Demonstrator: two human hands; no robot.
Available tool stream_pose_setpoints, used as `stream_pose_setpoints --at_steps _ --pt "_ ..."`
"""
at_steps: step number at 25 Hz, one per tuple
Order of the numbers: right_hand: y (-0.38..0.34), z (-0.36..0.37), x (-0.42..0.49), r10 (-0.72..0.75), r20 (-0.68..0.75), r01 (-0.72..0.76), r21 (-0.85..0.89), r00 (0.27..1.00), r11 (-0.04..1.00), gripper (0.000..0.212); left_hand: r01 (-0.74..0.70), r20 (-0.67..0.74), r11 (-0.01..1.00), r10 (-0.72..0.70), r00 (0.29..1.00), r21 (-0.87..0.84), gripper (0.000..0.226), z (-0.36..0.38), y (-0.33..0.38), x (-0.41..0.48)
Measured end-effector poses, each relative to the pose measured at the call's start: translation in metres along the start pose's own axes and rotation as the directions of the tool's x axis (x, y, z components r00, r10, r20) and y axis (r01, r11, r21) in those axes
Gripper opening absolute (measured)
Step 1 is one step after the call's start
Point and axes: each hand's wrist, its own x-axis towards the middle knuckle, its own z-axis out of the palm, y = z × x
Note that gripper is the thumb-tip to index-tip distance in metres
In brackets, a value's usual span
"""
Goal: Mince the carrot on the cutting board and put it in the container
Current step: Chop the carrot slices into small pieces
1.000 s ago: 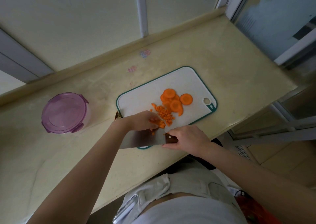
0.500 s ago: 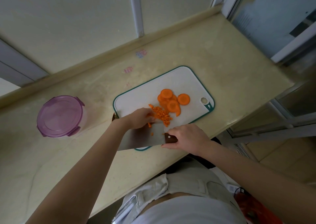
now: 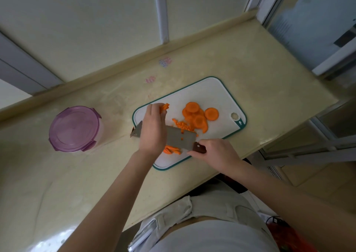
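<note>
A white cutting board (image 3: 213, 92) with a teal rim lies on the counter. Round carrot slices (image 3: 199, 115) are piled at its right, with a small heap of minced carrot (image 3: 183, 125) beside them. More cut pieces (image 3: 172, 149) lie near the board's front edge. My right hand (image 3: 215, 152) grips the brown handle of a cleaver (image 3: 181, 139), whose flat blade is lifted over the board. My left hand (image 3: 153, 128) reaches over the blade and pinches carrot strips (image 3: 164, 107) at its fingertips. The container (image 3: 74, 129), round with a purple lid, stands closed to the left.
The beige counter (image 3: 250, 74) ends at a low ledge along the wall behind and at a front edge close to my body. Window frames rise at the back and right. Two small stickers (image 3: 165, 62) lie on the counter behind the board.
My left hand has moved from the minced heap toward the board's far left, now holding carrot strips. The cleaver has swung up and across the board. Cut pieces now show by the front edge.
</note>
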Motion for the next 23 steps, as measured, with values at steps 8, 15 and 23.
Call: stream_pose_setpoints --at_steps 8,15,23 --pt "-0.016 0.003 0.016 0.356 0.174 -0.393 0.505 0.918 0.768 0.061 0.238 -0.157 0.970 -0.241 0.958 -0.043 0.021 0.024 -0.037 -0.039" --pt "-0.023 0.006 0.015 0.400 0.211 -0.438 0.625 0.892 0.647 0.044 -0.113 0.305 0.923 -0.005 0.952 0.368 0.025 0.030 -0.062 -0.022" --pt "-0.025 0.003 0.014 0.380 0.191 -0.409 0.634 0.905 0.656 0.043 -0.578 0.741 0.727 0.144 0.655 0.370 0.060 0.012 -0.082 -0.017"
